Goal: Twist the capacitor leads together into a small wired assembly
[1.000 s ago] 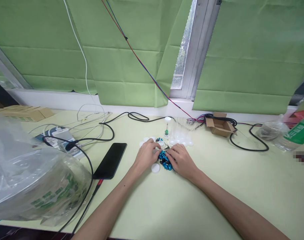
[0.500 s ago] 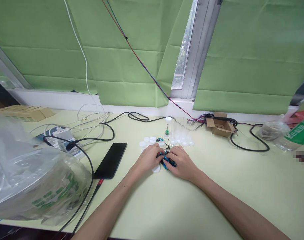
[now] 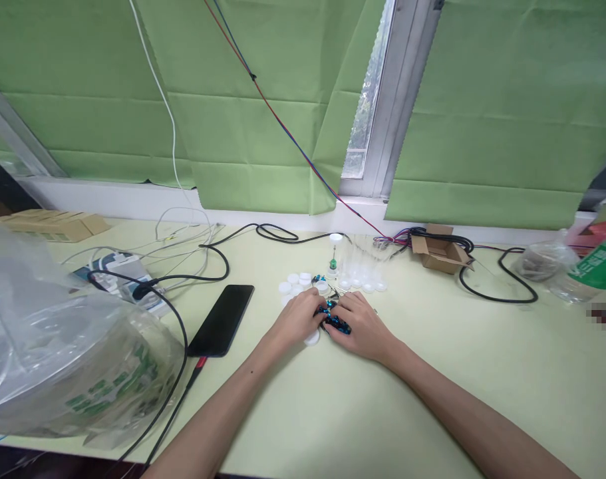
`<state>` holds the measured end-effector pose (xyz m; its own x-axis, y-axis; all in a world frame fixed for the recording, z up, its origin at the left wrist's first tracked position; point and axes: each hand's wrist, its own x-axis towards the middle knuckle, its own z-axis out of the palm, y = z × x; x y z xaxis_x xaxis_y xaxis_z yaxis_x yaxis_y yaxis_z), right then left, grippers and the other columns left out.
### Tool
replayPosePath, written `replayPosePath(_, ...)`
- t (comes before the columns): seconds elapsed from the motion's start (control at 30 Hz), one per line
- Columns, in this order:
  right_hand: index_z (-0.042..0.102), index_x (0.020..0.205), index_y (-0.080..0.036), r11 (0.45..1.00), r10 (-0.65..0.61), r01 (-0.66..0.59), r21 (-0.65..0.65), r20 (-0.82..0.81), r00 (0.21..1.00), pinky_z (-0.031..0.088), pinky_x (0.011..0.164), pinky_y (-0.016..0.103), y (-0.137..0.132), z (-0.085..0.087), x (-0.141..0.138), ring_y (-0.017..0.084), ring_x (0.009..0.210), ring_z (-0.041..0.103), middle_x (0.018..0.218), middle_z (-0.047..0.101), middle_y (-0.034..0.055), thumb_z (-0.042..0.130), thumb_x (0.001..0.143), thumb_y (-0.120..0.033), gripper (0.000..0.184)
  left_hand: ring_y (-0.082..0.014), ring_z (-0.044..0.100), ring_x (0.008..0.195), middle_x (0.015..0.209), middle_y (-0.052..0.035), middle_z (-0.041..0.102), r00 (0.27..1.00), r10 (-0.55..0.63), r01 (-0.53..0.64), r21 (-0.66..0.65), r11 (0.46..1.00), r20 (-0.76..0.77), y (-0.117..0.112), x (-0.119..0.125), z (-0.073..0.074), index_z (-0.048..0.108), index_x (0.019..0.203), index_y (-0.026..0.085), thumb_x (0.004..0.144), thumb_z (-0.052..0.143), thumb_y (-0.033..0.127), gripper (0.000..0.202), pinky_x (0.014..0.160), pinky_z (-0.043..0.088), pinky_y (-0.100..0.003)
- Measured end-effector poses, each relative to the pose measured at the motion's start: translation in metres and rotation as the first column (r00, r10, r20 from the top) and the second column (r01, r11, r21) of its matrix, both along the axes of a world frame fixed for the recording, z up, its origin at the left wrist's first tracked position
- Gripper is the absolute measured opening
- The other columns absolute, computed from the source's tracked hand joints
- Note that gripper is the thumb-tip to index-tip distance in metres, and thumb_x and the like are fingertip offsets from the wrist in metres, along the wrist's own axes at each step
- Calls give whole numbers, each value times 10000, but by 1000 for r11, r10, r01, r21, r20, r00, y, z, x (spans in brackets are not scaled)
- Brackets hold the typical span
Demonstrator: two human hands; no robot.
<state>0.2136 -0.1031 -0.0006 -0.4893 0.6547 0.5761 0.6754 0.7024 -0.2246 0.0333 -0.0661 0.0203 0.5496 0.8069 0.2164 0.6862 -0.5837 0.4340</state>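
My left hand (image 3: 299, 318) and my right hand (image 3: 361, 322) meet over a small heap of shiny blue and black pieces (image 3: 337, 324). Fingers of both hands are curled in against the heap; what kind of pieces these are is too small to make out. A white round cap (image 3: 311, 338) lies beside my left hand, partly under it. Just beyond the hands are several more white caps (image 3: 293, 279), a few loose blue bits (image 3: 318, 279) and a row of clear tubes (image 3: 362, 281). A clear tube with a green part inside (image 3: 333, 264) stands upright, topped with white.
A black phone (image 3: 223, 320) lies left of my arms, plugged into a cable. Large plastic bags (image 3: 83, 372) fill the left side. An open cardboard box (image 3: 440, 256), coiled black cables (image 3: 497, 299) and a clear bag with green print (image 3: 592, 269) sit at the back right.
My fingers have shifted slightly over the blue pieces, and the bits that showed below the heap are less visible. Everything else stays in place.
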Motion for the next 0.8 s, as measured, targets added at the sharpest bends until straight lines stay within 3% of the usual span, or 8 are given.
replayPosePath(0.2, 617, 858, -204, 1000, -15, 15, 24, 7, 1000, 408, 790, 347, 1, -2, 0, 202, 827, 525, 801, 586, 47, 572, 891, -262, 80, -206, 579, 780, 842, -60, 592, 999, 2, -2, -11, 1000, 34, -1, 1, 3, 631, 730, 197, 846, 502, 189, 174, 658, 402, -309)
replayPosePath(0.43, 609, 853, -191, 997, -68, 69, 25, -41, 997, 392, 772, 346, 3, 3, 5, 196, 795, 522, 791, 597, 54, 460, 985, -306, 231, -174, 571, 774, 887, -44, 587, 949, 118, -142, 60, 988, 291, -1, 2, 10, 649, 900, 200, 884, 498, 264, 165, 696, 444, -295)
replayPosePath(0.53, 601, 907, -186, 990, -128, 134, 45, -118, 985, 391, 780, 356, 7, 5, 11, 206, 807, 530, 839, 624, 68, 430, 996, -268, 210, -168, 585, 780, 890, -44, 616, 882, 175, -193, -5, 981, 437, 1, 3, 10, 650, 889, 194, 868, 531, 305, 164, 656, 457, -280)
replayPosePath(0.6, 594, 948, -184, 983, -168, 178, 49, -162, 972, 396, 797, 364, 11, 4, 16, 215, 838, 538, 884, 640, 77, 425, 992, -234, 182, -173, 601, 777, 874, -50, 640, 831, 236, -199, -126, 972, 504, 3, 4, 10, 650, 877, 185, 842, 569, 350, 187, 618, 460, -275)
replayPosePath(0.67, 587, 996, -179, 975, -208, 218, 35, -186, 960, 402, 812, 371, 14, 1, 19, 226, 864, 543, 910, 644, 83, 428, 982, -200, 161, -170, 604, 707, 817, -51, 650, 768, 282, -121, -301, 946, 575, 3, 5, 11, 634, 880, 174, 810, 606, 399, 238, 553, 454, -272)
replayPosePath(0.73, 579, 1039, -173, 971, -233, 240, 10, -193, 953, 410, 821, 377, 18, -2, 22, 234, 880, 544, 922, 643, 89, 430, 972, -176, 164, -151, 579, 613, 781, -52, 649, 681, 308, 39, -454, 890, 664, 3, 7, 12, 602, 877, 165, 773, 643, 430, 288, 477, 424, -259)
replayPosePath(0.8, 580, 1054, -170, 970, -242, 243, -19, -185, 952, 416, 827, 379, 20, -6, 23, 240, 893, 543, 927, 641, 91, 432, 965, -160, 173, -123, 545, 563, 800, -64, 657, 578, 341, 188, -528, 828, 741, 2, 9, 13, 581, 861, 158, 739, 685, 429, 314, 441, 390, -241)
